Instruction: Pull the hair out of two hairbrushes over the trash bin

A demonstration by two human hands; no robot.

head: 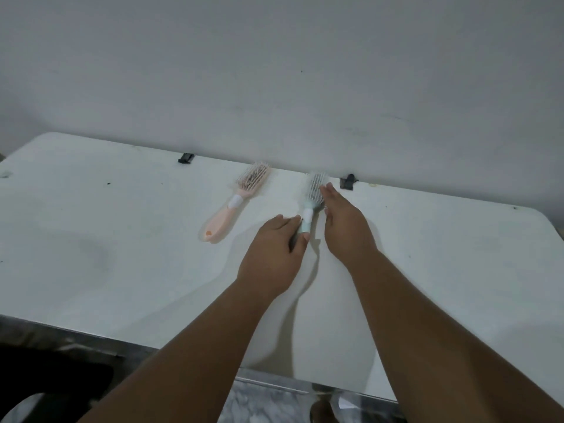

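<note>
Two hairbrushes lie near the far edge of a white table [122, 239]. The pink hairbrush [235, 206] lies alone to the left, bristles up, handle pointing toward me. The pale blue hairbrush [311, 198] is to its right. My left hand [274, 254] grips its handle between fingers and thumb. My right hand [345, 224] lies flat with straight fingers along the right side of the brush head, fingertips at the bristles. No trash bin can be made out for certain.
A plain white wall stands right behind the table. Two small black clips [186, 158] [348, 181] sit on the table's far edge. A dark object [55, 389] is below the table's near edge at lower left, and marbled floor [274, 401] shows beneath.
</note>
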